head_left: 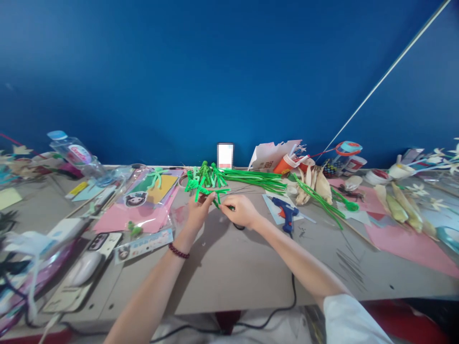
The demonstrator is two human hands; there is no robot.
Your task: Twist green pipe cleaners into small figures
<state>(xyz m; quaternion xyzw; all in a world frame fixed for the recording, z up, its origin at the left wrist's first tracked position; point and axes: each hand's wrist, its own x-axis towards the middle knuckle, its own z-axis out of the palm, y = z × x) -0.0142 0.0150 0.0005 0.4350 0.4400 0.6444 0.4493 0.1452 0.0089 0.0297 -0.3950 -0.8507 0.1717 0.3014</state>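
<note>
Both hands meet at the middle of the table. A short piece of green pipe cleaner [216, 203] runs between them. Its upper end is pinched in my left hand [201, 210], which wears a dark red bead bracelet [178, 251]. My right hand [242, 210] is closed on its lower end, the fingers bent. Just behind the left hand lies a heap of twisted green pipe cleaner pieces [204, 177], and a bundle of straight green pipe cleaners [256, 179] stretches to the right. Part of a dark curved object [239, 226] shows under the right hand; its kind is hidden.
To the right lies a blue glue gun [287, 212], its cord running off the front edge. Dried corn husks [310, 188], orange cups [285, 164] and pink paper [412, 248] are farther right. On the left are a clear bottle [81, 155], paper packs and a phone [84, 270].
</note>
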